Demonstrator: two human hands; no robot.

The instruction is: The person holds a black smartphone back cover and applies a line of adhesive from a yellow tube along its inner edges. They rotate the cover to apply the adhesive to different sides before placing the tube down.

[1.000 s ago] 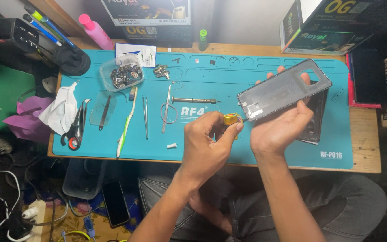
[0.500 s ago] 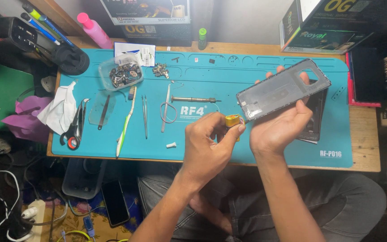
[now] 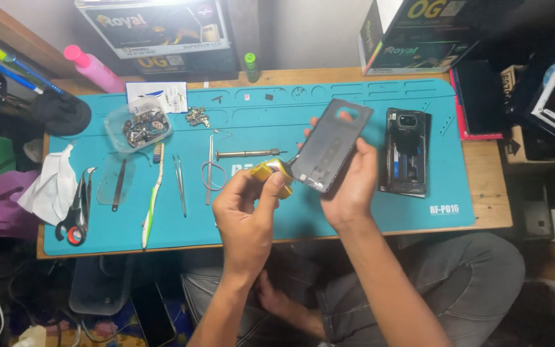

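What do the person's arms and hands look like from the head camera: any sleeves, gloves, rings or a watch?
Both forearms are bare up to the frame edge, with no sleeves showing. The left hand and right hand wear no gloves. No watch, wristband or ring can be made out on either wrist or on the fingers. Grey trousers cover the legs below.

head cam | looks steeply down | near | teal mat (image 3: 367, 212)

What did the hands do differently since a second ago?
The right hand swung the dark flat phone back cover from lying sideways to standing more upright, uncovering the opened black phone on the teal rubber mat. The left hand kept its grip on the small yellow tool at the cover's edge. The tools on the mat stayed put.
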